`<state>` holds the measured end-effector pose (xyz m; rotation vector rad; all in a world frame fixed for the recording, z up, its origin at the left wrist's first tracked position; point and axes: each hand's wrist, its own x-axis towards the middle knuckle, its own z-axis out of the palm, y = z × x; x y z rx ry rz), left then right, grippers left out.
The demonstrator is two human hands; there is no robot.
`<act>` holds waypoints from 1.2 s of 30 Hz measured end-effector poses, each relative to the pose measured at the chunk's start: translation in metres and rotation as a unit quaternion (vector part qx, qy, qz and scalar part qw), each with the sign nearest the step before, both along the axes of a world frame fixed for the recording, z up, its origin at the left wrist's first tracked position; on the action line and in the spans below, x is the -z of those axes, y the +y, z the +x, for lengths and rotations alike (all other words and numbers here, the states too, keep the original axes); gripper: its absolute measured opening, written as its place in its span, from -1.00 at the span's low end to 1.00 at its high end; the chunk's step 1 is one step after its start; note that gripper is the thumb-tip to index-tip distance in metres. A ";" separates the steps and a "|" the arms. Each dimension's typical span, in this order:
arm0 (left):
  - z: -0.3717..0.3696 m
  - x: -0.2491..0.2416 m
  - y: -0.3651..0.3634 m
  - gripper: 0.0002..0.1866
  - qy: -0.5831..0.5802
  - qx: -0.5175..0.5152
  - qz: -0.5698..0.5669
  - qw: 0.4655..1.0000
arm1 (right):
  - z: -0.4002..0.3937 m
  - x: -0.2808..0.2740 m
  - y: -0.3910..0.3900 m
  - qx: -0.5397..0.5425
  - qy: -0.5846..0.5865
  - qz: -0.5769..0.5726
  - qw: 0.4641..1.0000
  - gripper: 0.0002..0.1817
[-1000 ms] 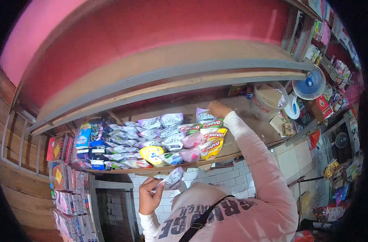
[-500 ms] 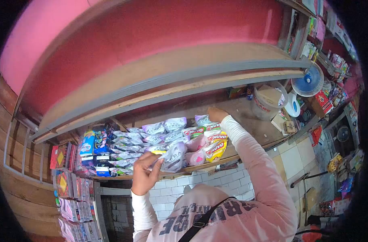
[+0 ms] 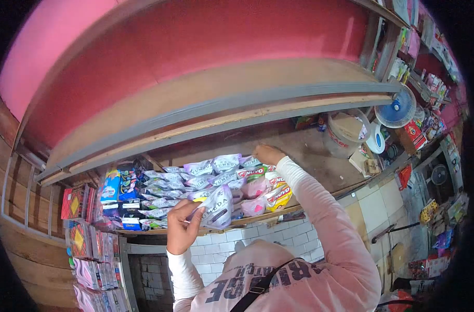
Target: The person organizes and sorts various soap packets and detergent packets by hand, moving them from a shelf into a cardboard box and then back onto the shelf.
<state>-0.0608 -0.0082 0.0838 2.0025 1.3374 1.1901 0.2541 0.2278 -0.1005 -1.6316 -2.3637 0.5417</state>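
Observation:
My left hand (image 3: pixel 183 224) grips a silver-and-purple Yumeda pouch (image 3: pixel 218 209) by its edge, held up in front of the shelf's front rim. A small yellow patch shows by my left fingertips. At the back of the shelf, my right hand (image 3: pixel 269 155) has its fingers closed at another silver-and-purple pouch (image 3: pixel 251 161), partly hidden behind the Nuvo packs. Rows of similar Yumeda pouches (image 3: pixel 226 162) stand between my hands. Red Nuvo packs (image 3: pixel 251 172), a yellow Nuvo pack (image 3: pixel 278 197) and pink packs (image 3: pixel 253 205) sit at the right end.
Blue and dark packs (image 3: pixel 111 186) stand at the shelf's left end. A grey metal bar (image 3: pixel 221 104) runs above the goods. To the right are a clear tub (image 3: pixel 346 132), a blue fan (image 3: pixel 396 105) and a small box (image 3: pixel 371 167). Boxed goods (image 3: pixel 83 239) fill the lower left.
My right hand has shifted left, bringing its pouch closer to the back row. The pouch in my left hand has turned, its printed front now facing the camera more.

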 end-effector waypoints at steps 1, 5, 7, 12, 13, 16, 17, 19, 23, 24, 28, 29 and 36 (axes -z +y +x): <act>-0.002 0.002 -0.001 -0.84 -0.002 -0.007 -0.002 1.000 | -0.003 -0.004 0.001 -0.013 0.005 0.010 1.000 -0.74; -0.005 0.004 -0.003 -0.84 0.004 -0.019 -0.028 0.999 | -0.013 -0.025 -0.006 -0.003 0.023 -0.034 0.999 -0.75; -0.003 0.008 0.000 -0.86 -0.004 -0.017 -0.022 1.000 | -0.016 -0.020 -0.002 -0.008 0.028 -0.014 0.999 -0.77; 0.007 0.001 0.014 -0.85 0.027 0.030 -0.020 0.999 | -0.001 -0.019 0.001 0.001 0.032 -0.014 0.999 -0.75; 0.012 -0.001 0.019 -0.85 0.027 0.043 -0.013 0.999 | 0.004 -0.022 0.001 -0.020 0.039 -0.006 0.999 -0.71; 0.032 -0.006 0.034 -0.87 0.029 0.088 0.010 0.996 | 0.019 -0.075 -0.031 -0.011 0.042 0.033 0.999 -0.56; 0.041 -0.012 0.040 -0.87 0.037 0.105 0.010 0.994 | 0.028 -0.086 -0.036 -0.047 0.141 -0.034 0.988 -0.53; 0.058 -0.019 0.052 -0.88 0.058 0.135 0.001 0.989 | 0.046 -0.113 -0.049 -0.118 0.331 -0.162 0.922 -0.48; 0.106 -0.016 0.082 -0.88 0.020 0.212 0.038 0.976 | 0.063 -0.201 -0.112 -0.241 0.376 -0.228 0.865 -0.46; 0.119 -0.021 0.088 -0.88 0.025 0.226 0.046 0.973 | 0.064 -0.214 -0.124 -0.235 0.302 -0.188 0.905 -0.49; 0.165 -0.028 0.111 -0.84 0.032 0.259 0.072 0.963 | 0.072 -0.240 -0.143 -0.085 0.021 -0.053 0.995 -0.65; 0.174 -0.022 0.118 -0.82 0.028 0.261 0.076 0.962 | 0.083 -0.234 -0.151 -0.076 0.087 0.057 0.992 -0.71; 0.167 0.074 0.170 -0.51 0.191 0.145 0.031 0.970 | 0.146 -0.194 -0.141 0.044 -0.013 0.204 0.978 -0.77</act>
